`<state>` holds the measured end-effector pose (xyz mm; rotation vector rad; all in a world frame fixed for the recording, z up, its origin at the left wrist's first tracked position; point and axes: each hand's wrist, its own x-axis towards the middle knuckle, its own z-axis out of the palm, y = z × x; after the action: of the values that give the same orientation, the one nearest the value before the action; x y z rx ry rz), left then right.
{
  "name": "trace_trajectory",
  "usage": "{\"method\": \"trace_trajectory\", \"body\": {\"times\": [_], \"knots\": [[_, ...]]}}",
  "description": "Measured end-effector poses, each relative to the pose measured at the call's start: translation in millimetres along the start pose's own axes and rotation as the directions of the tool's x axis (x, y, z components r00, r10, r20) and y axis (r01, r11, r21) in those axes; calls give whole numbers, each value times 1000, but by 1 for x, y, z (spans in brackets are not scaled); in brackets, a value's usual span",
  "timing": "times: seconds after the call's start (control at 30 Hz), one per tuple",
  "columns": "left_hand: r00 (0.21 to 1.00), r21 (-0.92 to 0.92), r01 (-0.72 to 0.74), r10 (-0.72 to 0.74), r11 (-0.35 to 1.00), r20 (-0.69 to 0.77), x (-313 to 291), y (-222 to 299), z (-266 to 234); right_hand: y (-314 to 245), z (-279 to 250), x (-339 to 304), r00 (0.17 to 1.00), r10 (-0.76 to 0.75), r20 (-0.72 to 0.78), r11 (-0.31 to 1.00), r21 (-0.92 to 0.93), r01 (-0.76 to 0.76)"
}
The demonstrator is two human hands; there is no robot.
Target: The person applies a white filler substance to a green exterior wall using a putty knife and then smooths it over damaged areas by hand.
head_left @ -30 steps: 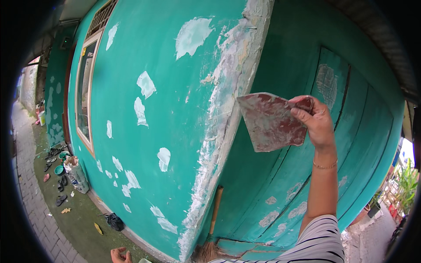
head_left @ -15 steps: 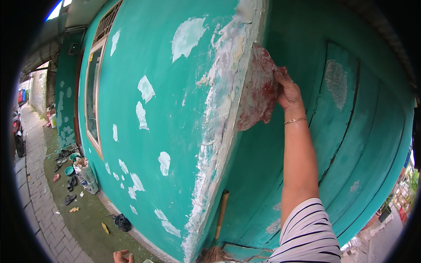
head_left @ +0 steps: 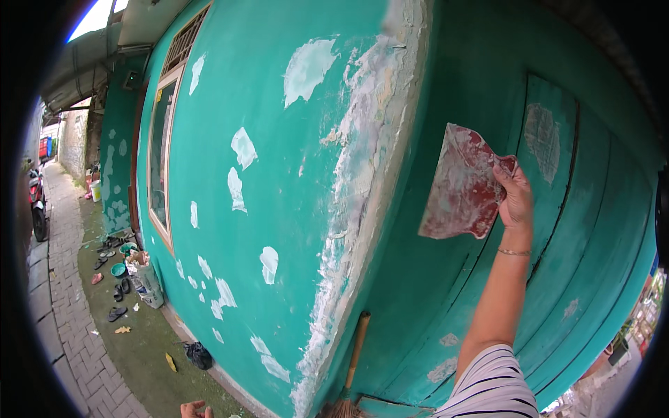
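My right hand (head_left: 516, 198) is closed around the red plastic putty spreader (head_left: 461, 187), its thumb lying over the handle side. Whitish putty smears the blade, which hangs clear of the wall corner, in front of the darker green side. Left of it, the wall corner (head_left: 373, 167) carries a rough, uneven band of white and grey putty running from top to bottom. At the lower edge, only the curled fingers of my left hand (head_left: 196, 409) show; what they hold is cut off from view.
The green wall (head_left: 279, 188) bears several pale putty patches. A broom (head_left: 355, 348) leans by the corner's foot. Along the wall are a black plastic bag (head_left: 198, 356), a white sack (head_left: 144, 282) and several sandals. A window (head_left: 162, 153) and paved lane (head_left: 77, 327) lie left.
My right hand has drawn the putty spreader off the wall corner, to the right and slightly down. More of its blade face shows. The left hand stays low, nearly unmoved.
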<state>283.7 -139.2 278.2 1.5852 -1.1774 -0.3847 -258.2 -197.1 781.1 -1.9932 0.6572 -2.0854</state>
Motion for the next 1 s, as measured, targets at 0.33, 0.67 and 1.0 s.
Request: {"method": "trace_trajectory", "body": {"times": [0.33,0.67,1.0], "knots": [[999,-149,13,-7,989,40,8,-12,42,-56,171,-73,839,148,524,430,-798,423],[999,-101,-12,15,995,28,12,-33,41,-122,136,82,876,-211,434,307,-821,481],[999,-153,40,-38,987,13,17,-41,22,-142,166,36,847,116,518,535,-752,386]]}}
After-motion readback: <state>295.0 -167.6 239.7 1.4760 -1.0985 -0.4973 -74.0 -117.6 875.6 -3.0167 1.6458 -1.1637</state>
